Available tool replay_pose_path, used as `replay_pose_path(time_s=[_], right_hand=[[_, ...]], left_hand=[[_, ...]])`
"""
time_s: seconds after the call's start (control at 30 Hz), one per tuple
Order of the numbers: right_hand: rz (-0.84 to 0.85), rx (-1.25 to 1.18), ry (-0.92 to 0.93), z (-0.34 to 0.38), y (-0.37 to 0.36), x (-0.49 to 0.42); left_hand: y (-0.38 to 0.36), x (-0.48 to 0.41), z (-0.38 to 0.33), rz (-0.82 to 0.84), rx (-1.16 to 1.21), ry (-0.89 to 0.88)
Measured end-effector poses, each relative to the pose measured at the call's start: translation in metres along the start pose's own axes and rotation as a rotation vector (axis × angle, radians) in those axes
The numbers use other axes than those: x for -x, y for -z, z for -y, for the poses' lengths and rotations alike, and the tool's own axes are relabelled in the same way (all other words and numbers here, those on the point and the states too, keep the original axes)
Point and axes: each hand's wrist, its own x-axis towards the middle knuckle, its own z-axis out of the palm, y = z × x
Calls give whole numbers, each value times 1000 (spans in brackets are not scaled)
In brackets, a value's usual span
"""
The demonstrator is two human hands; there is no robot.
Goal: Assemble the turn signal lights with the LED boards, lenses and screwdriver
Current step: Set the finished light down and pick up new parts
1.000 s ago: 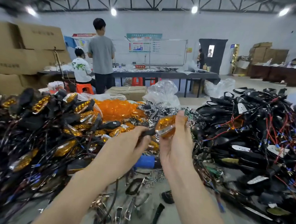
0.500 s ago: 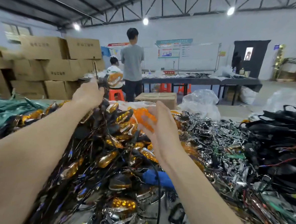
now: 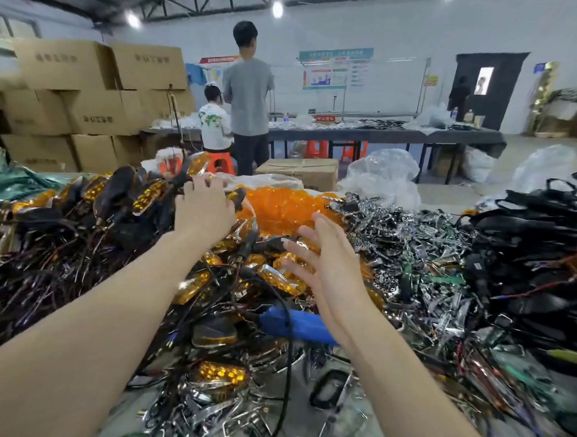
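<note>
While the left hand (image 3: 204, 209) spreads open at frame centre, amber lenses (image 3: 281, 206) sit just above the open right hand (image 3: 328, 261).

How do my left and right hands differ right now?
The left hand reaches farther, palm down over the heap of wired lights; the right hand is nearer, palm turned leftward, near the orange lenses. Both are open, fingers spread, holding nothing.

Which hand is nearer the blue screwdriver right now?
Right. The right hand hovers just beyond the blue screwdriver; the left hand is farther back, over the pile of lights.
</note>
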Motion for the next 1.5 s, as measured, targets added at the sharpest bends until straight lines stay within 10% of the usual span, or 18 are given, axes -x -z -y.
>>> replay_pose_path(time_s=[0.33,0.63,1.5], right_hand=[[-277,30,60,-5,112,23],[-488,133,2,-26,200,41],[-180,-313,12,-20,229,30]], left_hand=[[-59,84,-166,188,496,-375],[-126,115,-199,372,259,-382],[-162,112,-205,288,172,-573]])
